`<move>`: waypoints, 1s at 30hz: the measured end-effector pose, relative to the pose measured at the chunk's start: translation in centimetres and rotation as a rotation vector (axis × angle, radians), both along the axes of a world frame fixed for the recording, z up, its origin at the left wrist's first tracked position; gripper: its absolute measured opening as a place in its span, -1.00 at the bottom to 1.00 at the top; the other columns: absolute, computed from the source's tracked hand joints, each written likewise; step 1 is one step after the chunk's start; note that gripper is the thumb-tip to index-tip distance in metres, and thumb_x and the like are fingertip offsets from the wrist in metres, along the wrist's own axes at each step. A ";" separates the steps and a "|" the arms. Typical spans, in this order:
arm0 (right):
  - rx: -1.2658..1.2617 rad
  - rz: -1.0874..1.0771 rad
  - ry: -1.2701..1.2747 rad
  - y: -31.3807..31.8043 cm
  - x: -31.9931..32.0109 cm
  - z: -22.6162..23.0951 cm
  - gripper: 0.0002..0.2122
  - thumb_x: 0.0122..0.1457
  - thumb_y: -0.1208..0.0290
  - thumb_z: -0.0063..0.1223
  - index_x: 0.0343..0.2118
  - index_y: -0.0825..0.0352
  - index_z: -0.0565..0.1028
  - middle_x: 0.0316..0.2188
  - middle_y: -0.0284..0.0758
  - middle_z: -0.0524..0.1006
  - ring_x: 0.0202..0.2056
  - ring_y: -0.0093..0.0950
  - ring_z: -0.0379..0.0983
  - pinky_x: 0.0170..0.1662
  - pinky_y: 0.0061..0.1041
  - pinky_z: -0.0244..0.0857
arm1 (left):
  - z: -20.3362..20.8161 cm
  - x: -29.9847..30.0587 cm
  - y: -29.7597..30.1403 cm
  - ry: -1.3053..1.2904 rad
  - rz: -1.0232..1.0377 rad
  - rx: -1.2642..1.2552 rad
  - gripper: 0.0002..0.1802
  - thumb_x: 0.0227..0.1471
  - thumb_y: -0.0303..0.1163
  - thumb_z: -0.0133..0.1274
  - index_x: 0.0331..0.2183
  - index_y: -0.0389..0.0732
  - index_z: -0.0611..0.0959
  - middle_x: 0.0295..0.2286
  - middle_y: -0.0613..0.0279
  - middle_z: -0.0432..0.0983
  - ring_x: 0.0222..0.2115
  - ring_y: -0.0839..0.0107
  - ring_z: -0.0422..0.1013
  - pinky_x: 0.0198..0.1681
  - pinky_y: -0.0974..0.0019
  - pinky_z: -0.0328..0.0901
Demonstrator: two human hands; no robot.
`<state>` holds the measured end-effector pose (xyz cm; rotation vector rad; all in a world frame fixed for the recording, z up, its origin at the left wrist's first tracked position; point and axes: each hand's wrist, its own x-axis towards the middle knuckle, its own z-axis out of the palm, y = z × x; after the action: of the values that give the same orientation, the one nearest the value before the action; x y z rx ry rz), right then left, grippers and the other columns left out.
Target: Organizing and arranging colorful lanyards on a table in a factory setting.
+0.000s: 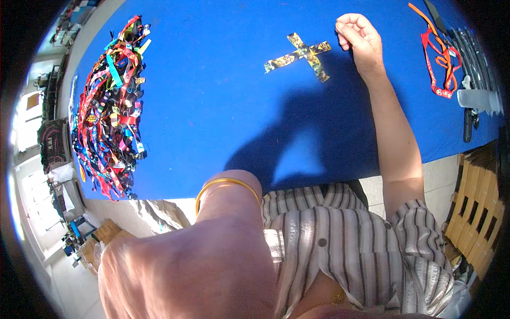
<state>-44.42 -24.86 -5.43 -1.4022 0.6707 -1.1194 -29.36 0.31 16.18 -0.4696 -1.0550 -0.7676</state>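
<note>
Two short printed ribbon strips in yellow, black and green lie crossed as a ribbon cross (302, 52) on the blue cloth. Just right of its upper arm, my right hand (361, 42) is held with its fingers curled in and the thumb against them. Nothing shows between them, and the hand appears apart from the ribbons. My left hand (186, 266) is raised very close to the camera and fills the lower left, slightly blurred. A gold bangle (228, 181) circles its wrist. The fingers of this hand are out of sight.
A long heap of multicoloured ribbon pieces (111, 117) lies along the table's left side. At the right are red and orange straps (443, 66), a row of dark strips (473, 53), a translucent flat piece (478, 99) and a black-handled tool (467, 125). A slatted wooden piece (475, 204) stands lower right.
</note>
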 end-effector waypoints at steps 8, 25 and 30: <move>0.002 0.010 -0.006 0.1 0.2 0.1 -0.89 0.19 0.53 0.03 -0.24 0.37 0.47 -0.52 -0.43 0.46 -0.54 -0.70 0.29 -0.47 -0.70 0.16 | 0.0 0.0 -0.2 -0.006 0.025 0.015 -0.71 0.14 -0.43 -0.02 -0.62 -0.22 0.54 -0.45 0.26 0.65 -0.87 0.79 0.14 -0.81 0.66 0.02; 0.010 -0.024 0.060 1.9 0.8 3.2 -0.96 0.17 0.51 -0.01 -0.35 0.35 0.44 -0.60 -0.45 0.40 -0.59 -0.70 0.28 -0.51 -0.72 0.14 | -0.8 0.1 0.4 0.014 0.103 0.090 -0.72 0.14 -0.43 -0.02 -0.61 -0.22 0.54 -0.45 0.26 0.64 -0.86 0.78 0.15 -0.81 0.66 0.04; 0.006 -0.029 0.077 1.9 0.8 3.3 -0.96 0.17 0.51 -0.01 -0.35 0.34 0.44 -0.60 -0.46 0.40 -0.59 -0.70 0.27 -0.52 -0.72 0.14 | -0.9 -0.2 0.3 0.016 0.118 0.089 -0.72 0.14 -0.43 -0.02 -0.61 -0.22 0.54 -0.46 0.25 0.64 -0.86 0.78 0.15 -0.81 0.66 0.04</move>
<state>-43.63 -22.99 -2.18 -1.4408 0.7511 -1.0896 -29.56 0.64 15.27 -0.3344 -1.0197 -0.7014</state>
